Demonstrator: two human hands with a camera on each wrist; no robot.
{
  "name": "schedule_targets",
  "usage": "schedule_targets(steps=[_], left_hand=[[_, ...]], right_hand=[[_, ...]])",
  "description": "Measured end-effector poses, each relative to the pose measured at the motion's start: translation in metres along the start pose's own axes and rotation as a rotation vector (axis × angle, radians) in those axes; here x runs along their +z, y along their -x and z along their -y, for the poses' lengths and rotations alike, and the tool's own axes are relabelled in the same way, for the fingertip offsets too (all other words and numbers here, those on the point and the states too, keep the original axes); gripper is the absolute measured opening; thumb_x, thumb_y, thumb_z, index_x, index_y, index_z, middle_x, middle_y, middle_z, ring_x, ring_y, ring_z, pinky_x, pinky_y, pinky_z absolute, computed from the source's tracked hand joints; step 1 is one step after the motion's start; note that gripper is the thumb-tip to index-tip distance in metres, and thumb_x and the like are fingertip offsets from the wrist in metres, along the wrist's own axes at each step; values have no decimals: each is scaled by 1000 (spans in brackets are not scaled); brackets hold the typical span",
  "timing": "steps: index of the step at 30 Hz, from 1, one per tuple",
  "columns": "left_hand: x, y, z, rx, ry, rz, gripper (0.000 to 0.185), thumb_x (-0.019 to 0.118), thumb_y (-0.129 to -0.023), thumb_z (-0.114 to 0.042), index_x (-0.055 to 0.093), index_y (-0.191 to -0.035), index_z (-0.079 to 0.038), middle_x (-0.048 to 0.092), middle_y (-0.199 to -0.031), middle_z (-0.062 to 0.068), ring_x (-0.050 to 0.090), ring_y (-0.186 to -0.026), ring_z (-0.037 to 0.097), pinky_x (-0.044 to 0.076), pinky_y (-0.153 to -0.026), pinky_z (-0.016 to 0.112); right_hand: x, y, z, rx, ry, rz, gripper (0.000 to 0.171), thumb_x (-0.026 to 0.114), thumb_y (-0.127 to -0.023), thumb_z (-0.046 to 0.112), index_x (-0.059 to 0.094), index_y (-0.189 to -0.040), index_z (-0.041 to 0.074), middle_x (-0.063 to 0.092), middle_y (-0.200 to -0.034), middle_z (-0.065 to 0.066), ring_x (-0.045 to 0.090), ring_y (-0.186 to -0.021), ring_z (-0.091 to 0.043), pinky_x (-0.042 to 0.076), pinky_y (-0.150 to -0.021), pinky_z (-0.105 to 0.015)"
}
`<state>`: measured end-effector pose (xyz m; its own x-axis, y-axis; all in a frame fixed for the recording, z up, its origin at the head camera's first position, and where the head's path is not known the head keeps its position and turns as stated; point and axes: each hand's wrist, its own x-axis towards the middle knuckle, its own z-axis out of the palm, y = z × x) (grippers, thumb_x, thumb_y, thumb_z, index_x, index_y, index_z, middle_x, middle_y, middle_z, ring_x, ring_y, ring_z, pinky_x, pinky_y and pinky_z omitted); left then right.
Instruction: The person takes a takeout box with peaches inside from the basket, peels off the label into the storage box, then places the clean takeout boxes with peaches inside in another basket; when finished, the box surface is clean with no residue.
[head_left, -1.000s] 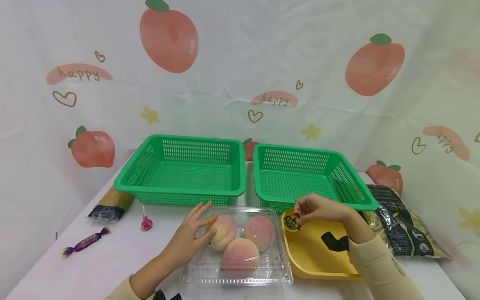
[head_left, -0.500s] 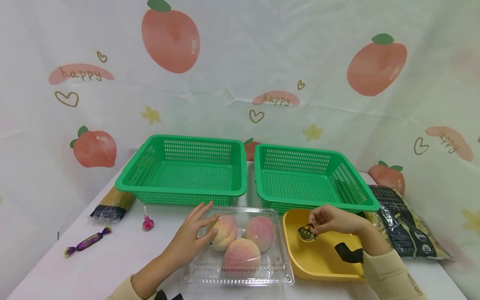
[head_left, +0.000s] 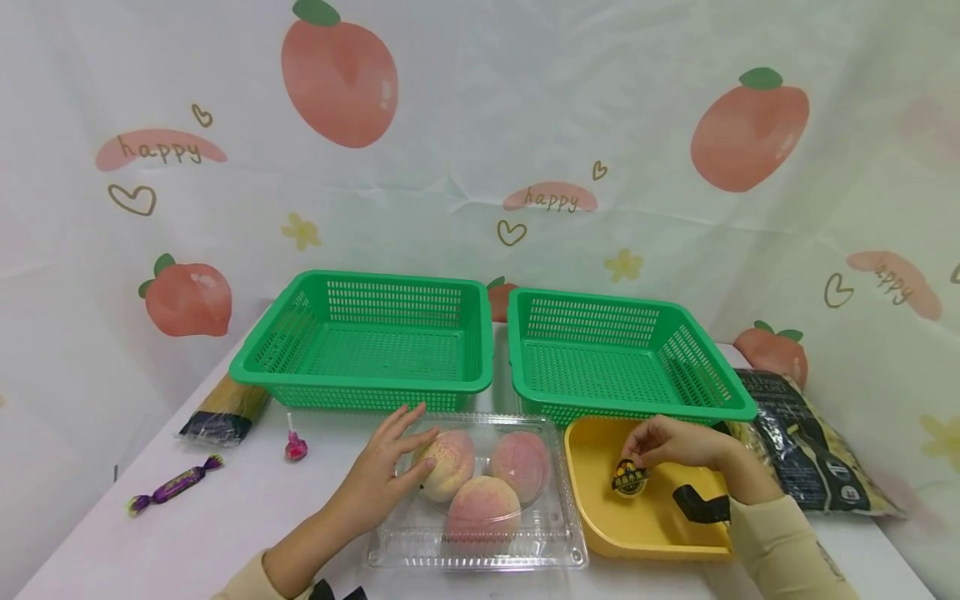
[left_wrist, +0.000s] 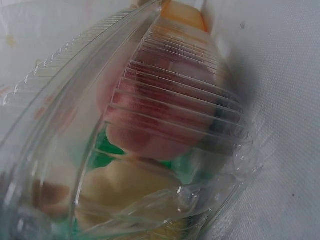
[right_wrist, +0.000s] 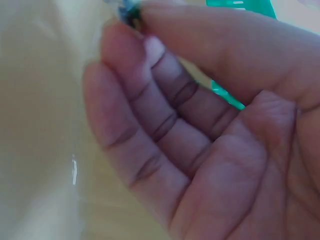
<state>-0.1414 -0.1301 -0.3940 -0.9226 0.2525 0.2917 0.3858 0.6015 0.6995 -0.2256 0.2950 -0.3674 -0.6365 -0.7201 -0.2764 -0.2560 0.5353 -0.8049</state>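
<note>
A clear plastic clamshell box (head_left: 480,533) with three peaches (head_left: 482,508) lies on the white table in front of me. My left hand (head_left: 390,471) rests on its lid with fingers spread over the left peach. In the left wrist view the ribbed clear lid (left_wrist: 150,115) fills the frame with peaches behind it. My right hand (head_left: 663,442) pinches a small round black and yellow sticker (head_left: 630,479) low inside the yellow tray (head_left: 600,533). The right wrist view shows curled fingers (right_wrist: 165,125) with a dark bit of the sticker (right_wrist: 130,12) at the tips.
Two empty green baskets (head_left: 367,392) (head_left: 637,408) stand side by side behind the box and tray. A dark snack bag (head_left: 802,450) lies at the right. At the left are a purple wrapped candy (head_left: 171,485), a pink lollipop (head_left: 294,446) and a spaghetti pack (head_left: 225,408).
My right hand has carried the sticker from the tray's far left corner rightward and down into the yellow tray. The left hand has stayed on the box.
</note>
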Motion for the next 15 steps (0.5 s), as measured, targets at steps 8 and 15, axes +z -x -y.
schedule_targets(steps=[8,15], left_hand=[[0,-1,-1,-7,-4,3,39,65,-87,-22,61,-123,-6,34,-149,12,20,-141,37,27,-101,69],[-1,0,-1,11,-8,-6,39,64,-88,-23,61,-122,-6,35,-149,12,21,-140,38,27,-100,70]], right_hand=[[3,-3,-4,65,19,32,14,60,-88,6,62,-95,-5,62,-84,-6,55,-71,-6,50,-62,-23],[5,-2,-6,72,15,28,13,60,-87,4,61,-92,-7,61,-82,-5,52,-69,-5,48,-61,-22]])
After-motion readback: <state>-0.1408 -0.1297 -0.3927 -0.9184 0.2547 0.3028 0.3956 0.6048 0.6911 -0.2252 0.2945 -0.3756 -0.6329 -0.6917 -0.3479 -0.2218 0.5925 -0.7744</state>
